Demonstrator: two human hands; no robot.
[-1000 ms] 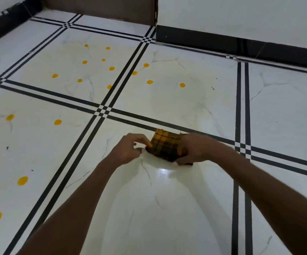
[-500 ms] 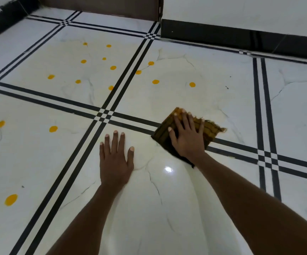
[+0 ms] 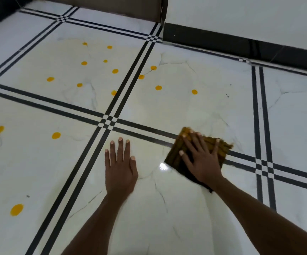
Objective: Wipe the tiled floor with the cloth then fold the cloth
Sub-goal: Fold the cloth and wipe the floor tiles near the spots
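A folded yellow-and-black checked cloth point(image 3: 220, 150) lies flat on the white tiled floor point(image 3: 167, 107), across a black double grout line. My right hand point(image 3: 201, 161) presses down on the cloth with fingers spread, covering most of it. My left hand point(image 3: 120, 164) rests flat on the bare tile to the cloth's left, fingers apart, holding nothing. Several yellow spots point(image 3: 158, 87) dot the tiles beyond and to the left of my hands.
A white wall with a black skirting point(image 3: 241, 48) runs along the far right. A brown panel point(image 3: 112, 8) stands at the far middle. More yellow spots point(image 3: 16, 209) lie on the near-left tile. A bright light reflection point(image 3: 162, 166) shines between my hands.
One second ago both hands held the cloth bunched together. Now the left hand lies flat on the tile and the right hand has slid the flattened cloth a little to the right.
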